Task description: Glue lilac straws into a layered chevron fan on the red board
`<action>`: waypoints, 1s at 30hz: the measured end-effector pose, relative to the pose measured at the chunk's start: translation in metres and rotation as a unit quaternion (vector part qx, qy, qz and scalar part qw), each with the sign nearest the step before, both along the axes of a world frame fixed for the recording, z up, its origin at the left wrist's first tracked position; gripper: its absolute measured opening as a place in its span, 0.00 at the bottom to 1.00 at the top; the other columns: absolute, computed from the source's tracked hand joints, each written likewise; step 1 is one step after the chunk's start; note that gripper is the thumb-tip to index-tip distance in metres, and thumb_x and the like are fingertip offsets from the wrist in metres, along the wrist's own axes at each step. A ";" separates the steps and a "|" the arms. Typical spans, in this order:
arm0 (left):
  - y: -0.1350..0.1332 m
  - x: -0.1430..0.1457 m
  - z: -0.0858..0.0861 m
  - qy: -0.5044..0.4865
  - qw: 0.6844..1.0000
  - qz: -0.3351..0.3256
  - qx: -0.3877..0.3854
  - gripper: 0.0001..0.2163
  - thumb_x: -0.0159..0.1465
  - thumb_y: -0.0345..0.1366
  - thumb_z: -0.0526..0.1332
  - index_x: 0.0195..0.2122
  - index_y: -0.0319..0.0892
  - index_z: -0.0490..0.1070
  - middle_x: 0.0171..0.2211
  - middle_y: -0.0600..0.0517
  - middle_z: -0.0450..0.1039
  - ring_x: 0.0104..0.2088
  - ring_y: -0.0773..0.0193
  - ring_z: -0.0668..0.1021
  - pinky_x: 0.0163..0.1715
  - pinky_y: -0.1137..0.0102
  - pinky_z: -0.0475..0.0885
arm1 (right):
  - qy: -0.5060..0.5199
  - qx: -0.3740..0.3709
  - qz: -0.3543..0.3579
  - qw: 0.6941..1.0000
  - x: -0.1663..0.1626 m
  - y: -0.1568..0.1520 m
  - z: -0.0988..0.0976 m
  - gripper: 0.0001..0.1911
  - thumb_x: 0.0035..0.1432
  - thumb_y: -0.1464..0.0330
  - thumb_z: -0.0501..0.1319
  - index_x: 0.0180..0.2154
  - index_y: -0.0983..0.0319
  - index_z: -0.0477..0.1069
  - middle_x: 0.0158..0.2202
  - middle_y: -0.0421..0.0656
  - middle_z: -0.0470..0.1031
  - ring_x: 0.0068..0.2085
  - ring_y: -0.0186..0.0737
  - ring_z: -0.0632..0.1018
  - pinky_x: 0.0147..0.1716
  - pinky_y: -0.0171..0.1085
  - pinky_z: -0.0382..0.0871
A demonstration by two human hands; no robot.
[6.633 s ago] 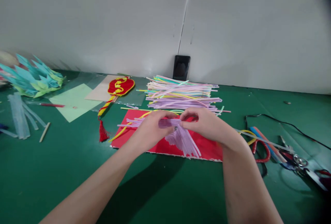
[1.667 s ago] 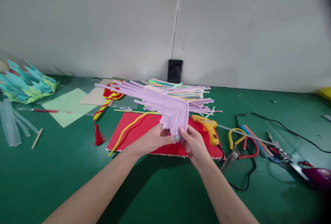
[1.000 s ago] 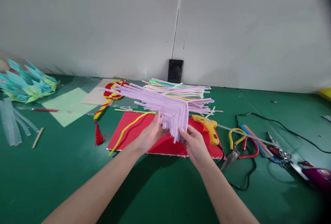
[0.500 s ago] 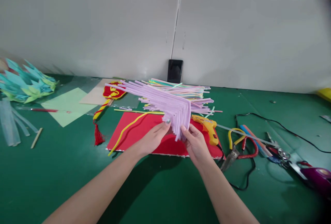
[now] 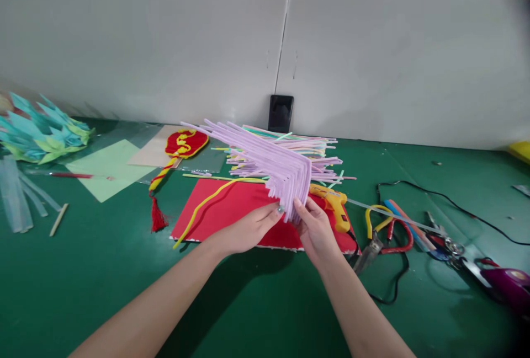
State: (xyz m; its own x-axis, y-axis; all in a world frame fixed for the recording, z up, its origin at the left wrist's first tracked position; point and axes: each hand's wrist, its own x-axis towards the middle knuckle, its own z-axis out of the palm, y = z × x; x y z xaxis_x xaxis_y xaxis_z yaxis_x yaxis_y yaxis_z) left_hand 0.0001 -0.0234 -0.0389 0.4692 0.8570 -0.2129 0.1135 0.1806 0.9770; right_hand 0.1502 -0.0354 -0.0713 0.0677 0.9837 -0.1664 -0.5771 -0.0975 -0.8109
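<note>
A bundle of lilac pipe cleaners (image 5: 285, 167), bent at a corner and lying side by side, is held above the red board (image 5: 232, 209). My right hand (image 5: 317, 231) grips its short bent ends, thumb on top and fingers behind. My left hand (image 5: 254, 225) pinches the lower tips from the left, its other fingers partly hidden. Behind the bundle lies a pile of loose pastel pipe cleaners (image 5: 327, 151). A yellow pipe cleaner (image 5: 202, 203) curves over the board's left part. The yellow glue gun (image 5: 337, 206) rests on the board's right end, near my right hand.
Red-and-yellow-handled pliers (image 5: 375, 242), a black cord (image 5: 397, 286) and scissors (image 5: 453, 247) lie at right. A tasselled fan-shaped ornament (image 5: 186, 143), green paper (image 5: 110, 170) and blue paper-like leaves (image 5: 41, 132) are at left. A phone (image 5: 280, 112) leans on the grey partition (image 5: 165, 43).
The lilac bundle has shifted slightly right and turned a little, uncovering more of the fan-shaped ornament. My left hand has moved right and down to the bundle's lower tips.
</note>
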 end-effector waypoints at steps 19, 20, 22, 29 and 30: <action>0.025 -0.010 0.002 -0.316 0.927 0.198 -0.027 0.19 0.68 0.42 0.47 0.46 0.39 0.73 0.49 0.44 0.73 0.40 0.63 0.77 0.37 0.71 0.70 | 0.028 -0.013 -0.075 0.997 0.004 0.004 -0.001 0.12 0.47 0.65 0.68 0.36 0.58 0.76 0.37 0.38 0.79 0.37 0.34 0.78 0.41 0.34 0.72; 0.024 -0.011 0.005 -0.334 0.920 0.205 -0.021 0.18 0.68 0.42 0.47 0.45 0.38 0.73 0.48 0.45 0.73 0.38 0.64 0.76 0.35 0.72 0.70 | 0.028 -0.013 -0.078 0.996 0.005 0.004 -0.001 0.12 0.47 0.65 0.68 0.36 0.58 0.76 0.37 0.37 0.79 0.37 0.34 0.78 0.41 0.34 0.73; 0.022 -0.012 0.008 -0.363 0.910 0.201 -0.024 0.18 0.68 0.41 0.46 0.41 0.38 0.74 0.42 0.46 0.76 0.34 0.66 0.76 0.34 0.72 0.70 | 0.027 -0.012 -0.083 0.996 0.005 0.005 -0.001 0.12 0.47 0.65 0.68 0.36 0.58 0.76 0.36 0.37 0.79 0.36 0.33 0.78 0.40 0.34 0.73; 0.019 -0.011 0.002 -0.288 0.950 0.100 -0.063 0.19 0.65 0.48 0.51 0.36 0.38 0.74 0.15 0.53 0.68 0.19 0.66 0.71 0.25 0.72 0.66 | 0.019 -0.006 -0.095 0.995 0.006 0.005 -0.002 0.12 0.46 0.65 0.68 0.36 0.58 0.76 0.36 0.38 0.79 0.36 0.34 0.77 0.38 0.35 0.73; 0.020 -0.010 0.000 -0.261 0.959 0.083 -0.067 0.20 0.65 0.50 0.51 0.37 0.38 0.74 0.13 0.55 0.65 0.17 0.66 0.70 0.24 0.72 0.65 | 0.020 -0.006 -0.096 0.995 0.006 0.005 -0.002 0.12 0.46 0.65 0.68 0.35 0.58 0.76 0.36 0.38 0.79 0.36 0.34 0.77 0.38 0.35 0.74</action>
